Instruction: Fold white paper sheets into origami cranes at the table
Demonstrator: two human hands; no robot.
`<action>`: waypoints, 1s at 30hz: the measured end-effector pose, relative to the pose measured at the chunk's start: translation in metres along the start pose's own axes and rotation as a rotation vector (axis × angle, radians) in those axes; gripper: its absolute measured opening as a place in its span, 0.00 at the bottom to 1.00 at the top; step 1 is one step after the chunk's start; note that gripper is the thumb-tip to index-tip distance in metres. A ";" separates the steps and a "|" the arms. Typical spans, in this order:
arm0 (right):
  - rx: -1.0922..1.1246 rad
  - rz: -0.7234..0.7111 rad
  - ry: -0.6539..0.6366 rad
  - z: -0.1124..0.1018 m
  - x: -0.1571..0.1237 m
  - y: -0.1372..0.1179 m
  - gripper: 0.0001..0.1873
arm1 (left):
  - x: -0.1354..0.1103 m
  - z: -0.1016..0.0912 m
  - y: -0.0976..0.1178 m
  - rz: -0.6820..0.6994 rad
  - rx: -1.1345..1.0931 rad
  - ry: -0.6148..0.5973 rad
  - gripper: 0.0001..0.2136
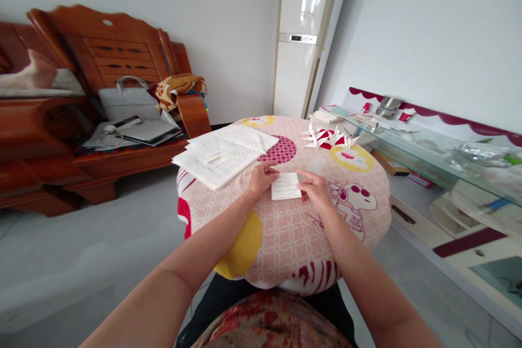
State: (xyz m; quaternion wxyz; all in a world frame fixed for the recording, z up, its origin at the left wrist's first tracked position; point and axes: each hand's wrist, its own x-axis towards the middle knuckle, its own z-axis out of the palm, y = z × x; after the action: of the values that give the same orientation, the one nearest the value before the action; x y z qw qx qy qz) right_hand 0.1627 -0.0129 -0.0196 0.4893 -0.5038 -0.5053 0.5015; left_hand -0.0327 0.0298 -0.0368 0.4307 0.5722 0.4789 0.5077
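Observation:
A small square of white paper with lines of writing lies low over the cloth-covered round table. My left hand has its fingers closed at the paper's upper left edge. At the right edge, my right hand grips it between thumb and fingers, the index finger stretched along the upper corner. Left of my hands are written sheets, loosely stacked, some with folded corners. Several folded white paper cranes stand together at the table's far right.
A glass-topped cabinet with clutter borders the table on the right. On the left, a wooden sofa holds a grey bag and a laptop-like item. Another person's foot rests there. A tall white air conditioner stands behind.

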 end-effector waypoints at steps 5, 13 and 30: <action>-0.209 0.061 -0.077 -0.002 -0.005 0.000 0.14 | 0.005 -0.005 -0.003 0.181 0.411 -0.053 0.07; -0.718 -0.159 -0.154 -0.004 -0.001 -0.012 0.11 | 0.019 0.000 -0.005 0.215 0.480 -0.170 0.10; -1.052 -0.658 -0.544 -0.019 0.038 -0.014 0.16 | 0.025 0.001 -0.001 0.530 0.544 -0.423 0.11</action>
State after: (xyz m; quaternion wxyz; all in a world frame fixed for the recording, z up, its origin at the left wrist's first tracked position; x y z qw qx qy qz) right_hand 0.1807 0.0253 -0.0059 0.1615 -0.3507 -0.9143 0.1224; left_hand -0.0311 0.0544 -0.0338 0.2076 0.8595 0.3329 0.3275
